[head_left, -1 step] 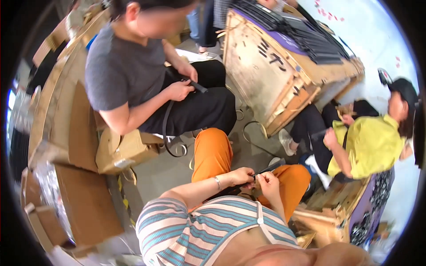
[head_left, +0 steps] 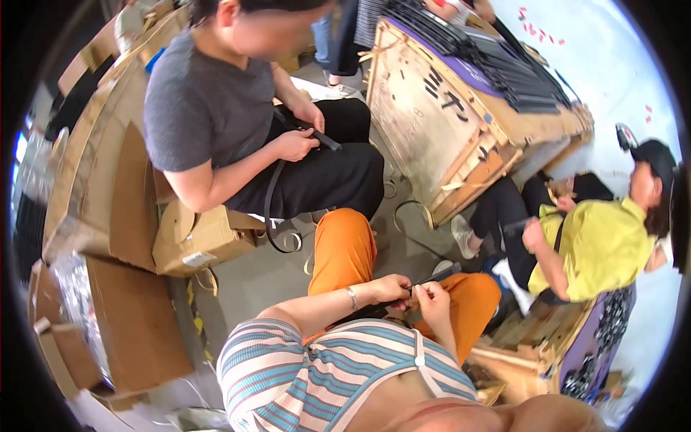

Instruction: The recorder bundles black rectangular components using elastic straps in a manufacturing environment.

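Head view: L hand (head_left: 392,289) & R hand (head_left: 434,297), fingers clamped on one black strap (head_left: 434,277).

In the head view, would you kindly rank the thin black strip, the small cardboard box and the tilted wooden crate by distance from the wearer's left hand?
1. Thin black strip: pinched in the left hand, over the orange lap.
2. Small cardboard box: on the floor to the left.
3. Tilted wooden crate: up and right, beyond the knees.

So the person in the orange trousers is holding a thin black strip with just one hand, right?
Not quite. The head view shows both hands on the thin black strip: the left hand and the right hand pinch it together above the orange trousers.
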The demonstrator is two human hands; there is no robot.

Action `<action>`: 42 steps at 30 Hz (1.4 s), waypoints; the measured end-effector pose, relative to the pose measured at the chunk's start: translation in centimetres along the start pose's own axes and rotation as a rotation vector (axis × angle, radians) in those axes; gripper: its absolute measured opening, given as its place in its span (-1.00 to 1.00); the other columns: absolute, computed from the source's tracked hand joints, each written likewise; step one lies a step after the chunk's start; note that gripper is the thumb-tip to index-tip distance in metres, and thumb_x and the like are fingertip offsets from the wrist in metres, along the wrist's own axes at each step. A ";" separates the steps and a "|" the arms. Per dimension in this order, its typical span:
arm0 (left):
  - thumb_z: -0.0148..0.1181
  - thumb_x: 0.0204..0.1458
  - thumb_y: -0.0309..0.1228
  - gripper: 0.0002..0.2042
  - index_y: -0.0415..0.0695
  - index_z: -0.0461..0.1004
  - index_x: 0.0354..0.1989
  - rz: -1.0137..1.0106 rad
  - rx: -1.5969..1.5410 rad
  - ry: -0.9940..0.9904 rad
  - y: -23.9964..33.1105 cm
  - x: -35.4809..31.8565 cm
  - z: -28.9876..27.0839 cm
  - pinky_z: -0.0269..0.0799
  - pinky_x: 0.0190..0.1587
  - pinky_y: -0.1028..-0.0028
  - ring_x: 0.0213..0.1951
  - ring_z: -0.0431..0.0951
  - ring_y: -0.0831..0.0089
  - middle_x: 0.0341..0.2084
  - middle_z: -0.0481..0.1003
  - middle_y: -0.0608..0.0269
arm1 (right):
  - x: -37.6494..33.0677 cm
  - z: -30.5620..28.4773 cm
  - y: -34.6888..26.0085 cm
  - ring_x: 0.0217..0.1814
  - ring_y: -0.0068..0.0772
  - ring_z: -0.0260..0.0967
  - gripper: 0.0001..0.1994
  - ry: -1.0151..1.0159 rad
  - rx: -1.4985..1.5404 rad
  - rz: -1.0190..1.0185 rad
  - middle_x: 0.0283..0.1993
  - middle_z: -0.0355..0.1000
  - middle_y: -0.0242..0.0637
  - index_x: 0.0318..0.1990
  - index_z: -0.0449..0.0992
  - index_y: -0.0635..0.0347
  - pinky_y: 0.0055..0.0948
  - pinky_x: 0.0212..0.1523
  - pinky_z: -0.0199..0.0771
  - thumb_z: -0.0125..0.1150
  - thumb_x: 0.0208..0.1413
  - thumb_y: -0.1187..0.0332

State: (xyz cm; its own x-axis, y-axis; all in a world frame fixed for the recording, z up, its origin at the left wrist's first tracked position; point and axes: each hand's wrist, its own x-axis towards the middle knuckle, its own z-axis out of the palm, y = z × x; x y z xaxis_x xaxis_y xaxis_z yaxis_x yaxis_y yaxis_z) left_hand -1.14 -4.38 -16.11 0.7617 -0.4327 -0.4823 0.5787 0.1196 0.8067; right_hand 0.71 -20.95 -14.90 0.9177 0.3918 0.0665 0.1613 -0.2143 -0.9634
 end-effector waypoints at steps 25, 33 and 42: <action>-0.17 0.18 -0.28 -0.74 -0.24 0.32 -0.35 0.142 -0.121 0.006 13.3 -7.4 2.0 0.08 -0.65 0.66 -0.71 0.14 0.63 -0.67 0.27 0.32 | 5.3 -6.6 -11.7 -0.42 -0.56 0.34 -0.84 -0.066 0.618 -0.229 -0.34 0.36 -0.23 -0.52 0.31 0.28 -0.58 -0.40 0.34 -0.01 0.10 0.49; -0.18 0.18 -0.25 -0.73 -0.22 0.33 -0.32 0.190 0.069 0.018 14.8 -7.8 3.2 0.10 -0.61 0.67 -0.68 0.15 0.65 -0.66 0.27 0.34 | 7.0 -8.6 -12.0 -0.50 -0.75 0.20 -0.84 0.006 0.384 -0.197 -0.48 0.36 -0.46 -0.36 0.43 0.28 -0.72 -0.49 0.23 0.05 0.13 0.36; -0.17 0.18 -0.27 -0.72 -0.26 0.35 -0.29 0.225 0.155 0.004 15.2 -7.1 4.1 0.12 -0.58 0.69 -0.63 0.18 0.67 -0.57 0.30 0.33 | 7.5 -10.5 -11.8 -0.47 -0.75 0.18 -0.89 0.084 0.289 -0.300 -0.51 0.36 -0.47 -0.36 0.45 0.31 -0.70 -0.45 0.21 0.09 0.10 0.43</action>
State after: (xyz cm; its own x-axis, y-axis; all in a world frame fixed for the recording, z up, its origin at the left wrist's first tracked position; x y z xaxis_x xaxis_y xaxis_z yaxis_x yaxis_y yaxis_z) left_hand 1.11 -3.13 0.98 0.8674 -0.4069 -0.2865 0.3439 0.0739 0.9361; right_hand 9.53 -24.86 -0.32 0.8738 0.3219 0.3645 0.3283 0.1626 -0.9305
